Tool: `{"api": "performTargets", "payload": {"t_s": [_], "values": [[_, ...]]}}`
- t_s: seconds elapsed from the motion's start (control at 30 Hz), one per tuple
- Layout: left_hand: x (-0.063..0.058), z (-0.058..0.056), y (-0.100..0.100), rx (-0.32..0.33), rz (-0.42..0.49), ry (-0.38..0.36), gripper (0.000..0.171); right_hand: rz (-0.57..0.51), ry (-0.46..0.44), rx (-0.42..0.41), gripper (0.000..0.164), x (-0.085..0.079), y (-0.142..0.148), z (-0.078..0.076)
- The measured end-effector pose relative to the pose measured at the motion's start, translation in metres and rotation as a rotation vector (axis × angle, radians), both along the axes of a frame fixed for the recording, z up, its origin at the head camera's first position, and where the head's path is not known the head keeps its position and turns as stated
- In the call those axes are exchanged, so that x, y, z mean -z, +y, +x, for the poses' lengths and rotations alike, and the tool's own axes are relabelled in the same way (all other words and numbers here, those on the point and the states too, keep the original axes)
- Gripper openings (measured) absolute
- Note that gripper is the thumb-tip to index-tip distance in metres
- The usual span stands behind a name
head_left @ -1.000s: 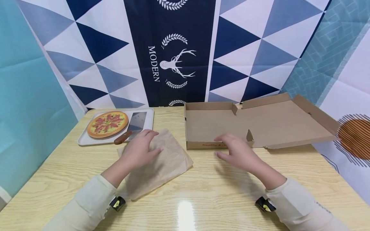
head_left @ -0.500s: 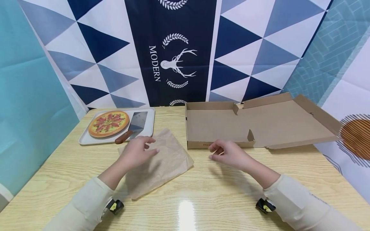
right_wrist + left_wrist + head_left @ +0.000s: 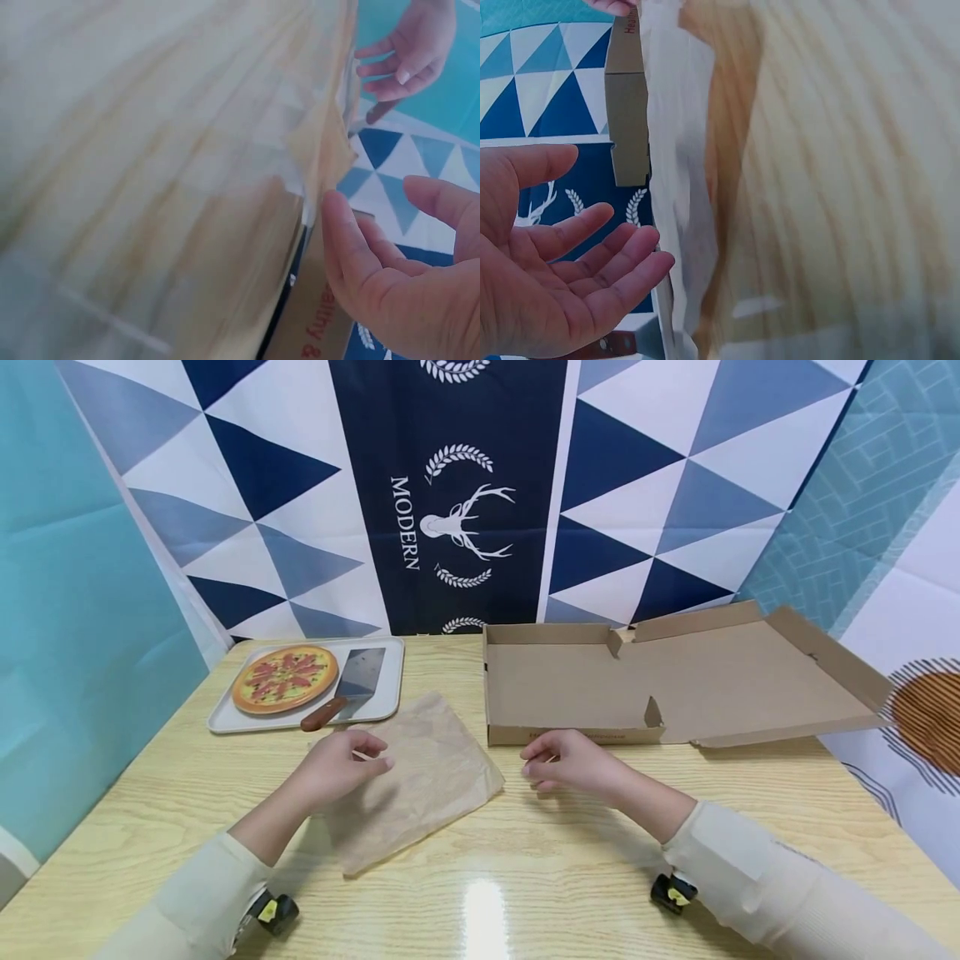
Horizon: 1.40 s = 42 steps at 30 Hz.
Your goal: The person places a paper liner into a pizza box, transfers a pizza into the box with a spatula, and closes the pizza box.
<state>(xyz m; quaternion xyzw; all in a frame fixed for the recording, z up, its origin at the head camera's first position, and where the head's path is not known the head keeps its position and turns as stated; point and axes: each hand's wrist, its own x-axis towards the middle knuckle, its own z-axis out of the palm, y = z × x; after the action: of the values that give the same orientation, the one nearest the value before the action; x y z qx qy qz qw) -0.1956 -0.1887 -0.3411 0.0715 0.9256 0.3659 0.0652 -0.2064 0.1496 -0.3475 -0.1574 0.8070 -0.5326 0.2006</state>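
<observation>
My left hand (image 3: 333, 768) hovers over the left part of a sheet of brown parchment paper (image 3: 427, 785). Its fingers are loosely bent with nothing in them, as the left wrist view also shows (image 3: 577, 277). My right hand (image 3: 573, 762) is above the table between the paper's right corner and the front wall of an open cardboard pizza box (image 3: 555, 681). In the right wrist view this hand's fingers (image 3: 367, 259) are relaxed and hold nothing. Behind the left hand, a pizza (image 3: 285, 679) and a pizza server (image 3: 360, 673) with a wooden handle lie on a white tray (image 3: 392, 681).
The box lid (image 3: 750, 681) is folded out flat to the right, its side flaps raised. Patterned cloth (image 3: 465, 568) hangs along the table's back edge. Wood-grain tabletop (image 3: 555, 877) shows in front of the paper and box.
Both hands have drawn back a little toward the person. My right hand has also shifted left, toward the paper's corner, and its fingers have bent more. Paper, tray and box stay put.
</observation>
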Motion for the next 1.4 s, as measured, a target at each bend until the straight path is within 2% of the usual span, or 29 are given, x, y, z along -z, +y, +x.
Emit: {"api": "performTargets", "payload": {"t_s": [0.17,0.3,0.5,0.6,0.83,1.2,1.4], "values": [[0.001,0.005,-0.008,-0.022,0.048,-0.040,0.036,-0.061,-0.074,0.047,0.036,0.002,-0.008,-0.001],[0.002,0.007,-0.014,-0.062,0.136,-0.101,0.039,-0.098,-0.107,0.105,0.032,0.004,-0.016,-0.001],[0.003,0.010,-0.024,-0.112,0.297,-0.204,0.041,-0.083,-0.150,0.135,0.029,0.008,-0.029,-0.001],[0.003,0.012,-0.030,-0.140,0.336,-0.236,0.042,-0.075,-0.171,0.153,0.027,0.010,-0.035,-0.001],[0.000,0.013,-0.043,-0.206,0.401,-0.259,0.045,-0.101,-0.205,0.193,0.026,0.011,-0.046,-0.001],[0.003,0.009,-0.064,-0.316,0.647,-0.289,0.052,-0.138,-0.262,0.214,0.014,0.013,-0.056,-0.003],[0.002,0.009,-0.072,-0.345,0.728,-0.316,0.050,-0.159,-0.305,0.227,0.014,0.015,-0.061,-0.003]]}}
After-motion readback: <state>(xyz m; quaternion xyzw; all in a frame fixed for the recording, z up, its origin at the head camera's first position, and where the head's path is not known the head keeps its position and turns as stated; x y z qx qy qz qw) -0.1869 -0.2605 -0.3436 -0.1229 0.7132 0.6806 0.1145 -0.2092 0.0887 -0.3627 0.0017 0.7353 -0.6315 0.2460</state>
